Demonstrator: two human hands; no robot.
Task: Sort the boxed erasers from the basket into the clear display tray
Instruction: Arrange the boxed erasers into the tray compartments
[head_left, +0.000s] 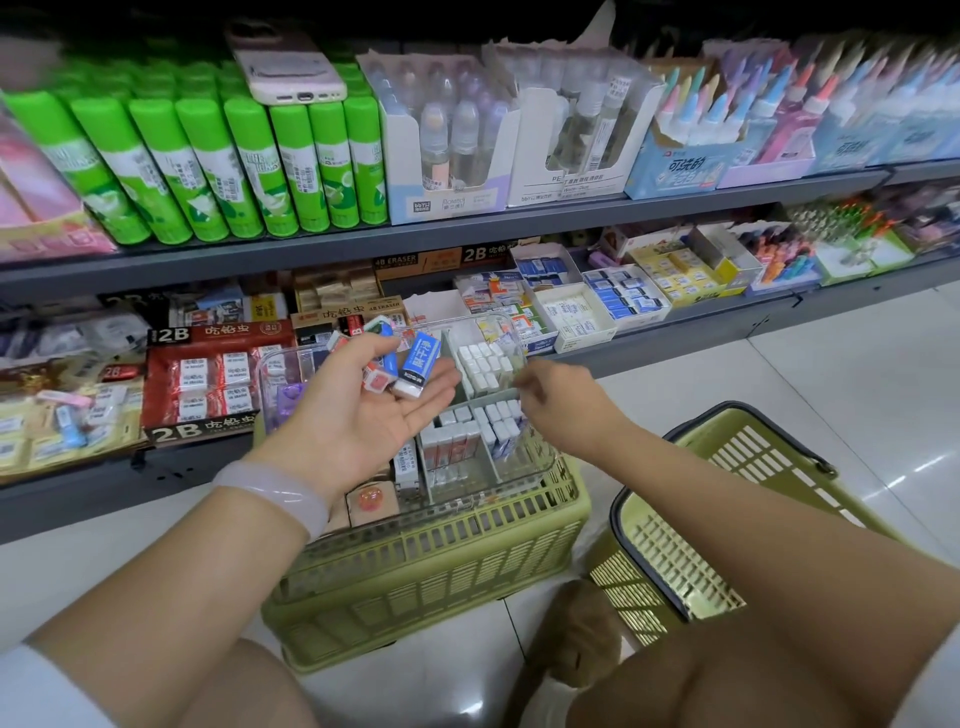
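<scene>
The left hand (363, 400) is lying palm up, fingers loosely spread, cradling a blue-sleeved eraser (417, 362) whose long axis is running from the fingertips up and away, white end resting on the fingers; about four smaller boxed erasers (375, 375) are sitting beside it across the fingers. The right hand (558, 402) is curling over the clear display tray (540, 462), its hold not discernible. The tray is resting on one green basket (431, 566); a second basket (727, 509) is standing right of it.

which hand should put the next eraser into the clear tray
Right. The right hand hovers over the clear tray, while the left hand lies palm up, carrying the loose erasers.
</scene>
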